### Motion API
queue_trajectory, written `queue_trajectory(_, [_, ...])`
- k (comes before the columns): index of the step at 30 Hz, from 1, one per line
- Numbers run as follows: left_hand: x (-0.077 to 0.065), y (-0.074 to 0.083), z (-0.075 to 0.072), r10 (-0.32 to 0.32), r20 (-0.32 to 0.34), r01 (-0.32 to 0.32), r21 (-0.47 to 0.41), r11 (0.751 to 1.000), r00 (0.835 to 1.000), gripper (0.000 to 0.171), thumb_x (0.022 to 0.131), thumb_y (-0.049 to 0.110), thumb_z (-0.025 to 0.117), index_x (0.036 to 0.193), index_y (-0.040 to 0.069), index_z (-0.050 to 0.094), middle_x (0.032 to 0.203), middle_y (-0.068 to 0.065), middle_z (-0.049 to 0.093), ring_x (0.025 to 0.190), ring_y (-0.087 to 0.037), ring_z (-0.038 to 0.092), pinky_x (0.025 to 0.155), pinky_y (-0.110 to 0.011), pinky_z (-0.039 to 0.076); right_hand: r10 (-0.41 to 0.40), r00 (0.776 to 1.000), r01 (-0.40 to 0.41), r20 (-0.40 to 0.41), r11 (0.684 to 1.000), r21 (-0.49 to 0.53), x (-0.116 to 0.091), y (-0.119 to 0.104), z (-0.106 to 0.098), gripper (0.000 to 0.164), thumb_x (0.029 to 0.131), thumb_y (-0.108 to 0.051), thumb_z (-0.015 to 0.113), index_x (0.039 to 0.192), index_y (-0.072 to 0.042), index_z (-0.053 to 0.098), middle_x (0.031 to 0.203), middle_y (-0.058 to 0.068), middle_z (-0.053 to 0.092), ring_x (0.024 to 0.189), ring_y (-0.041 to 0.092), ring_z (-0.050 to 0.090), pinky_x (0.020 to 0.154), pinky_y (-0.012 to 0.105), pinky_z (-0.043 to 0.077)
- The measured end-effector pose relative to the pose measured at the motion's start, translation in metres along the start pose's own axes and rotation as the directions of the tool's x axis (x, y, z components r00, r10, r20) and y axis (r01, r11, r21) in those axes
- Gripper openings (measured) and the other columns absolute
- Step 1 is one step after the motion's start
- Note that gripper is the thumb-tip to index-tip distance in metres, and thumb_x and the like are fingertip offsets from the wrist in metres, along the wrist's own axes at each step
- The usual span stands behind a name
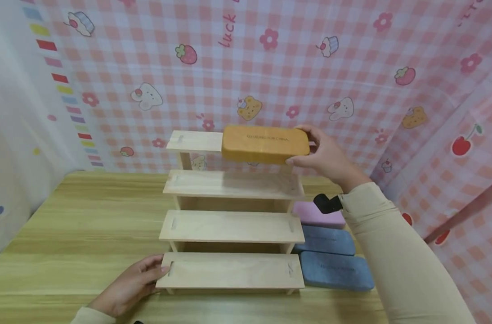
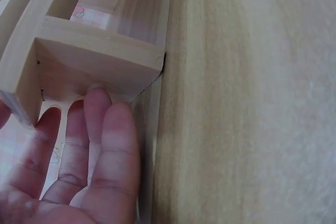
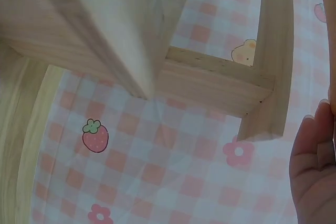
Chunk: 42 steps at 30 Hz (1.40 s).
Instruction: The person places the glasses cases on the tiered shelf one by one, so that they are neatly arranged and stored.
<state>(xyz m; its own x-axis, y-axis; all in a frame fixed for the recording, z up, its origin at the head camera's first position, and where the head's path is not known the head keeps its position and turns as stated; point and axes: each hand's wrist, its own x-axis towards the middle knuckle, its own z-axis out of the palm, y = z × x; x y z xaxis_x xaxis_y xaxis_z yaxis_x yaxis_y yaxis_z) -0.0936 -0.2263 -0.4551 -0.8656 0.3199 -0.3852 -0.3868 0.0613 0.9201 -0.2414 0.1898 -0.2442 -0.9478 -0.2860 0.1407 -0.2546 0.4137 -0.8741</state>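
Observation:
A pale wooden stepped rack [image 1: 231, 226] with several tiers stands on the table. At its top tier, over the right part, is an orange glasses case [image 1: 264, 145] with small dark print. My right hand [image 1: 324, 155] grips the case's right end, thumb in front and fingers behind. Whether the case rests on the board cannot be told. My left hand [image 1: 128, 281] holds the left end of the lowest step, thumb on top. The left wrist view has the fingers [image 2: 116, 166] reaching under the board against the rack's leg [image 2: 94, 69]. In the right wrist view, the right hand [image 3: 315, 174] shows only at the edge.
To the right of the rack, two blue cases [image 1: 337, 270] and a pink case [image 1: 319, 214] lie on the wood-grain table [image 1: 92, 225]. A pink checked cloth [image 1: 213, 85] hangs behind, and more cloth [image 1: 460, 189] hangs at the right side.

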Motion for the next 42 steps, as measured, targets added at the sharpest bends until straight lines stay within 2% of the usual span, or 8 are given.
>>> queue_trajectory(10, [-0.002,-0.003,0.000,-0.007,0.006,0.007,-0.014,1.000,1.000,0.069,0.098,0.022,0.057,0.143,-0.016,0.022,0.114,-0.001,0.056,0.098,-0.012,0.060,0.085,-0.034,0.053,0.030,1.000,-0.029,0.007,0.999,-0.017,0.024,-0.001,0.009,0.079,0.077,-0.012,0.079,0.145,-0.011,0.039,0.131,0.009,0.050,0.109,0.026,0.053,0.091,0.037,0.048])
queue_trajectory(16, [-0.001,-0.004,0.000,-0.004,-0.010,0.004,-0.008,1.000,1.000,0.068,0.098,0.022,0.058,0.143,-0.016,0.023,0.114,-0.001,0.056,0.098,-0.012,0.059,0.085,-0.033,0.053,0.037,0.999,-0.036,0.007,0.994,-0.107,0.036,-0.005,0.014,0.083,0.076,-0.019,0.081,0.147,-0.013,0.038,0.130,0.008,0.051,0.112,0.026,0.051,0.094,0.041,0.045])
queue_trajectory(19, [-0.001,-0.003,0.001,-0.005,-0.024,0.005,-0.003,1.000,1.000,0.068,0.098,0.022,0.058,0.142,-0.016,0.024,0.115,-0.002,0.056,0.099,-0.012,0.059,0.085,-0.032,0.053,0.039,0.999,-0.036,0.019,0.993,-0.114,0.040,-0.007,0.016,0.081,0.075,-0.020,0.081,0.145,-0.013,0.040,0.128,0.008,0.053,0.111,0.026,0.052,0.096,0.041,0.045])
queue_trajectory(26, [-0.002,-0.001,0.001,-0.004,-0.044,0.004,0.001,1.000,0.999,0.069,0.097,0.021,0.059,0.143,-0.016,0.023,0.117,-0.004,0.055,0.099,-0.011,0.058,0.085,-0.031,0.052,0.029,0.999,-0.027,0.039,0.999,-0.044,0.048,-0.008,0.023,0.067,0.077,-0.014,0.079,0.136,-0.013,0.048,0.124,0.008,0.054,0.106,0.025,0.053,0.090,0.037,0.047])
queue_trajectory(30, [-0.002,-0.001,0.001,0.000,-0.046,0.000,0.005,1.000,0.999,0.069,0.097,0.021,0.059,0.143,-0.017,0.023,0.117,-0.005,0.055,0.098,-0.012,0.058,0.085,-0.030,0.052,0.048,0.998,-0.047,0.046,0.999,-0.022,0.049,-0.009,0.025,0.067,0.078,-0.013,0.078,0.138,-0.013,0.046,0.127,0.009,0.053,0.107,0.025,0.054,0.091,0.036,0.048])
queue_trajectory(36, [-0.002,-0.001,0.001,-0.002,-0.055,0.003,0.014,1.000,0.998,0.070,0.097,0.021,0.059,0.143,-0.017,0.022,0.120,-0.008,0.054,0.099,-0.011,0.058,0.085,-0.030,0.052,0.064,0.996,-0.062,0.060,0.998,-0.032,0.051,-0.011,0.025,0.070,0.079,-0.013,0.077,0.141,-0.012,0.043,0.129,0.009,0.052,0.109,0.025,0.054,0.094,0.037,0.047])
queue_trajectory(42, [-0.002,0.001,0.002,0.013,-0.052,-0.012,0.015,1.000,0.999,0.068,0.098,0.020,0.058,0.142,-0.017,0.023,0.116,-0.005,0.055,0.098,-0.011,0.058,0.084,-0.029,0.052,0.077,0.992,-0.070,0.097,0.995,-0.074,0.055,-0.011,0.022,0.068,0.080,-0.014,0.076,0.140,-0.012,0.043,0.125,0.011,0.054,0.111,0.025,0.053,0.096,0.040,0.045])
